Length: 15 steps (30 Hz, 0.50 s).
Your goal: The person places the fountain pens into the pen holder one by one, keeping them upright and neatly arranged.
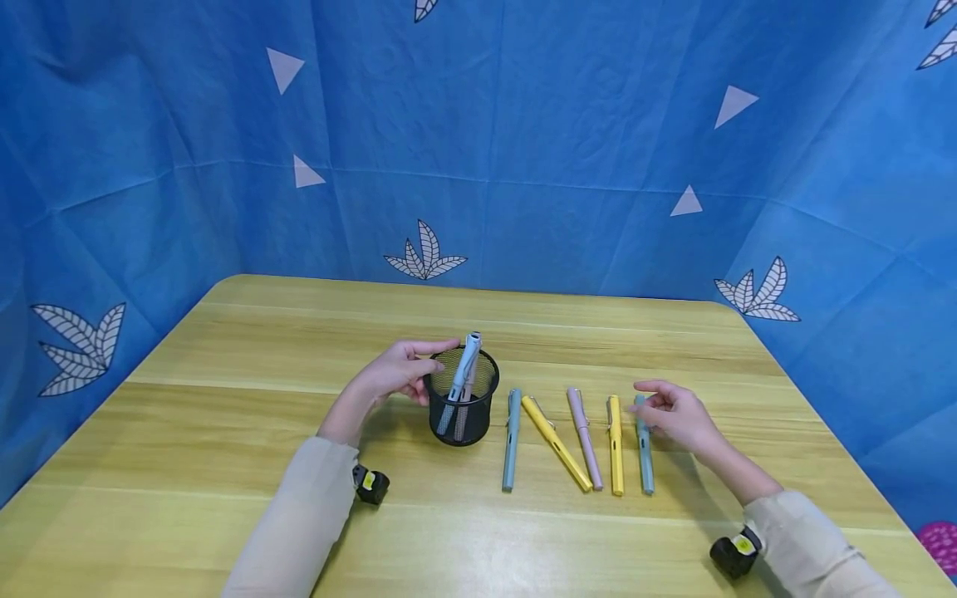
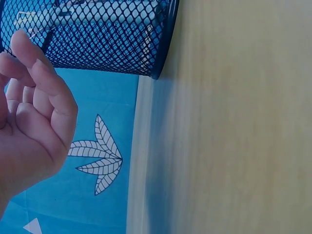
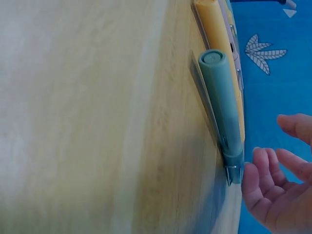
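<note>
A black mesh pen holder (image 1: 459, 423) stands upright on the table, with a light blue pen (image 1: 463, 370) and a paler pen leaning inside. My left hand (image 1: 399, 370) holds its left side, index finger along the far rim and thumb at the near side; its curled fingers also show against the mesh in the left wrist view. My right hand (image 1: 676, 415) is at the clip end of the rightmost teal pen (image 3: 222, 102), fingers loosely bent with a gap between thumb and fingers. Whether a fingertip touches that pen I cannot tell.
Left of that pen lie a yellow pen (image 1: 616, 448), a purple pen (image 1: 585, 436), a slanted yellow pen (image 1: 557, 444) and another teal pen (image 1: 512, 440) beside the holder. The wooden table (image 1: 224, 399) ends at a blue patterned cloth (image 1: 478, 124) behind.
</note>
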### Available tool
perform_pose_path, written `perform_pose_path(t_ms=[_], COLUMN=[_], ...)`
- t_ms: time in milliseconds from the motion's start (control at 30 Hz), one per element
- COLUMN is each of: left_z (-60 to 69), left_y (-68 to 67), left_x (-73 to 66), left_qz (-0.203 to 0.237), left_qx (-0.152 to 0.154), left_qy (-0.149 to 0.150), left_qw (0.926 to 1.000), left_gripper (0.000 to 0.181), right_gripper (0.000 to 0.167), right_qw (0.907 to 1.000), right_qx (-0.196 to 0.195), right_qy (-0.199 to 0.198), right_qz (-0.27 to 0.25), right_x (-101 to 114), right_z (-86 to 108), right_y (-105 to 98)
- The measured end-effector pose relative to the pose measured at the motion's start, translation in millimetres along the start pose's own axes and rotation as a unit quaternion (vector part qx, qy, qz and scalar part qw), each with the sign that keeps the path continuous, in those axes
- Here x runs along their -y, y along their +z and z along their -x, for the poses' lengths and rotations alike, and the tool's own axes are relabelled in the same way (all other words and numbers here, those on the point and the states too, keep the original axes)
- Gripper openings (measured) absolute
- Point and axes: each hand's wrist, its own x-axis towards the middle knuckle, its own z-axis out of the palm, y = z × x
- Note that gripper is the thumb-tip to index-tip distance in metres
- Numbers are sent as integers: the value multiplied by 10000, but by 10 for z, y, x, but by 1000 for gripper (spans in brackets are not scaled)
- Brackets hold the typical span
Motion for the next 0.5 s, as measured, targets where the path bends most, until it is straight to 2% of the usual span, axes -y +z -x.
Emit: perform_pose_path(t_ms=[500], left_z=[9], left_y=[1], left_x=[-1], left_qz=[33], left_qx=[2], left_qy=[55], left_qw=[10000], left_gripper=[48], right_gripper=[59], right_qw=[9941], right_qx=[632], right_qy=[853], right_qz=[240], right_x=[-84], right_z=[-54], right_y=[-83])
